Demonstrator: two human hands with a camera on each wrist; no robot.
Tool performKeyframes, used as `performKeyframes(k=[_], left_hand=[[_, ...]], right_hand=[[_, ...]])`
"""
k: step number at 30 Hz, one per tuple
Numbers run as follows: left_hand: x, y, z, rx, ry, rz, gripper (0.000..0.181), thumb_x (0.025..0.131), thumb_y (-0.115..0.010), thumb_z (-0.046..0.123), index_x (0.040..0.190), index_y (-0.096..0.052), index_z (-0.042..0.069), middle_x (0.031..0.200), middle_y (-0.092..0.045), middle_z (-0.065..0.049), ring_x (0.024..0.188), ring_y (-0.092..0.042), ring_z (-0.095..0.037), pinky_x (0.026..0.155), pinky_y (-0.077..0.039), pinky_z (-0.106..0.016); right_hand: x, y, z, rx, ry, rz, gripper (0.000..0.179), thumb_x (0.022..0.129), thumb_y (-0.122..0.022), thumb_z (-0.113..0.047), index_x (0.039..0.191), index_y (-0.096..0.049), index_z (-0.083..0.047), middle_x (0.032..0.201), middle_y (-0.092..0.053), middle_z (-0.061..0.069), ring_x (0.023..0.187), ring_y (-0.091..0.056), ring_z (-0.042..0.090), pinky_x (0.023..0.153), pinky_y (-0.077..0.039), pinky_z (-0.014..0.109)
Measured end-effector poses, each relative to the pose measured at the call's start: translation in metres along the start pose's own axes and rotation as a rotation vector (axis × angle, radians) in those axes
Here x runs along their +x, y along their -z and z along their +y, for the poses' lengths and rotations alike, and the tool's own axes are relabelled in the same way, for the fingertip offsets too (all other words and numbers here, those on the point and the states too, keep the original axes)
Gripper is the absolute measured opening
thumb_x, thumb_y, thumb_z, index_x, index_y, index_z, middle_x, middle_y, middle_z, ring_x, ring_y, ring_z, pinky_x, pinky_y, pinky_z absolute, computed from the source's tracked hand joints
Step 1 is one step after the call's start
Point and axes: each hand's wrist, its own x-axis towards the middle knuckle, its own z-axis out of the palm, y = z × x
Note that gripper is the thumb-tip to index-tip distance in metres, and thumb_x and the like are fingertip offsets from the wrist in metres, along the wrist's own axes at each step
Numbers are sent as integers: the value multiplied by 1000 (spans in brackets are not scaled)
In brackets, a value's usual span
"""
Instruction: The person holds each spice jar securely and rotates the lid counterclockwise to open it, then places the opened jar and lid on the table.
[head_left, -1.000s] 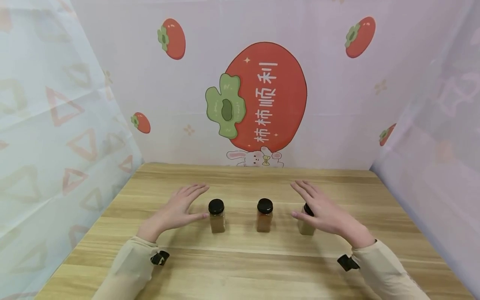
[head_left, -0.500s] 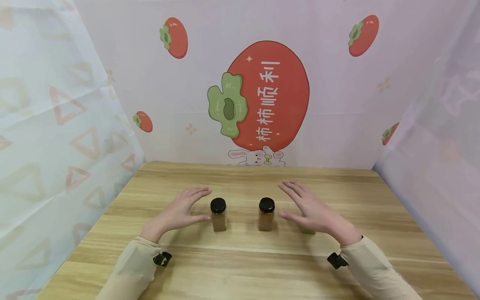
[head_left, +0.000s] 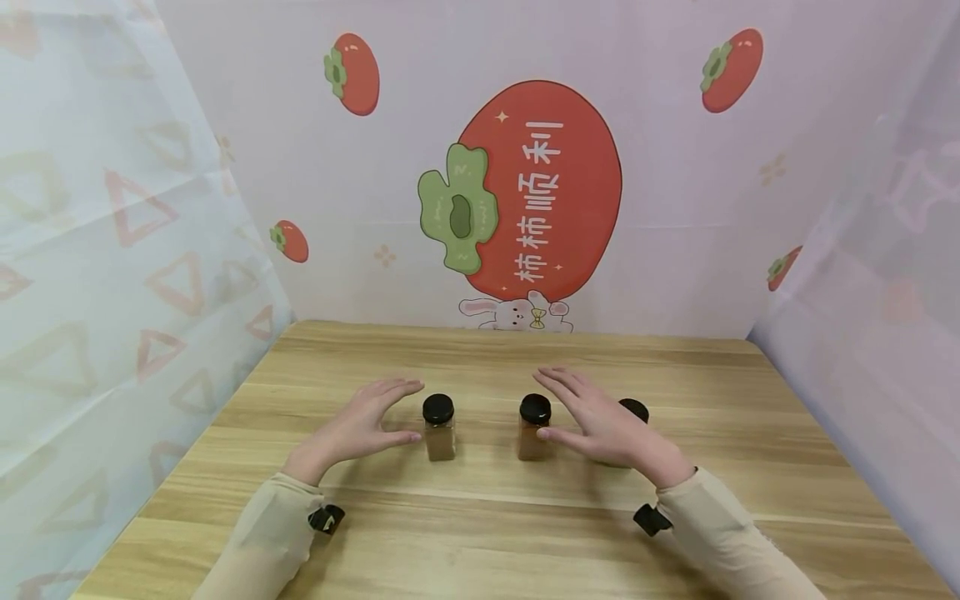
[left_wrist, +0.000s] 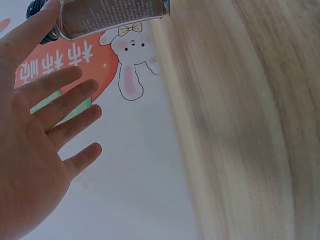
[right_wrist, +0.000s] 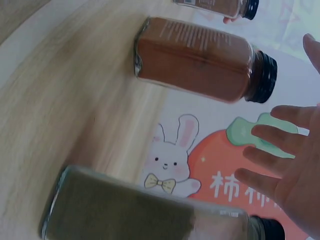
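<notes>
Three square glass spice jars with black lids stand upright in a row. My left hand (head_left: 352, 429) is beside the left jar (head_left: 439, 442), which holds brown powder; its fingers are extended and the thumb tip is close to the glass. The middle jar (head_left: 529, 447) contains reddish-brown powder. Over its right side reaches my right hand (head_left: 603, 427), fingers spread, thumb overlapping the jar in the head view. In the right wrist view, space shows between these fingers and the middle jar's lid (right_wrist: 267, 77). The right jar (right_wrist: 125, 205), with greenish powder, is mostly hidden behind the right hand in the head view.
The jars stand on a wood-grain table (head_left: 480, 542). A pale backdrop (head_left: 660, 208) printed with persimmons and a rabbit rises at its back edge. Patterned cloth walls flank the left (head_left: 90, 333) and right sides. A black device (head_left: 326, 518) sits at each sleeve cuff.
My right hand has moved left from the right jar to the middle jar, uncovering the right jar's lid again. The left hand stays nearly still beside the left jar. The jars have not moved.
</notes>
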Motion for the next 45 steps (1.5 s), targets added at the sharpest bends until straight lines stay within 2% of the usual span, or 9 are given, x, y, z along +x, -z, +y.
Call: performKeyframes(k=[4,8,25,32,39,45], left_hand=[[0,-1,1,4,2,0,73,78,-73,46,137,-49,9,139,-51,-9,129,-45,-33,107,-32,-55],[1,-3,0,2,0,-3,71,79,-72,47,136,-50,10,138,-52,-9,129,-45,-34,107,-32,-55],[1,-3,5,-19,41,-64,68,80,-70,47,135,-51,11,137,-53,-14,132,-40,-38,110,-28,-58],[1,-6,6,-19,54,-64,68,80,-71,47,136,-51,12,137,-53,-14,132,-41,-38,109,-28,-58],[1,-9,5,-16,65,-70,69,80,-71,46,135,-51,10,136,-52,-18,130,-42,-39,108,-29,-58],[1,-14,1,-25,70,-59,66,80,-72,45,134,-53,12,135,-53,-18,129,-44,-38,107,-31,-57]], right_hand=[[5,-2,-6,11,18,-8,77,90,-50,-60,150,-27,-17,150,-35,6,140,-29,32,111,-31,50],[10,-5,-10,8,25,-10,78,89,-51,-60,149,-30,-14,149,-36,8,140,-31,29,111,-32,48],[29,-20,-24,-40,113,-14,79,90,-47,-61,150,-28,-13,149,-37,9,139,-33,30,111,-32,47],[37,-23,-31,-56,137,-22,80,90,-48,-61,148,-30,-10,149,-37,10,139,-32,30,113,-30,46],[45,-30,-38,-109,173,7,78,91,-48,-59,146,-34,-6,148,-40,11,138,-34,31,113,-30,44],[51,-32,-48,-146,165,16,75,92,-50,-56,145,-35,-6,147,-41,9,138,-35,30,112,-32,43]])
